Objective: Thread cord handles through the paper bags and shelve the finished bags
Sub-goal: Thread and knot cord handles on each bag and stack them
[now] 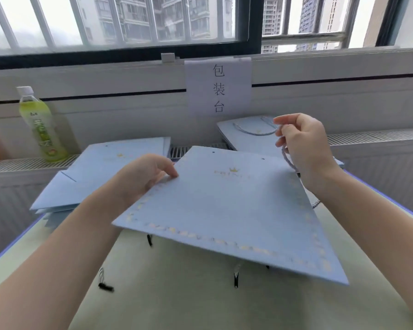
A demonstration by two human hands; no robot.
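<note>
Head view: we see the left hand [145, 175] pinching the flat blue paper bag [227, 208] at its nine-o'clock edge above the table [200, 303]; the right hand [303, 148] grips a cord handle [288, 159] at two o'clock.

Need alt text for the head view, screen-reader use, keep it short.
A person's left hand holds a flat pale blue paper bag above a table while the right hand pinches a cord handle near its top holes. More bags are stacked at left, and a green bottle stands by the window.

both forearms bare, no sleeves, left hand [145, 177] and right hand [304, 148] ungloved
</note>
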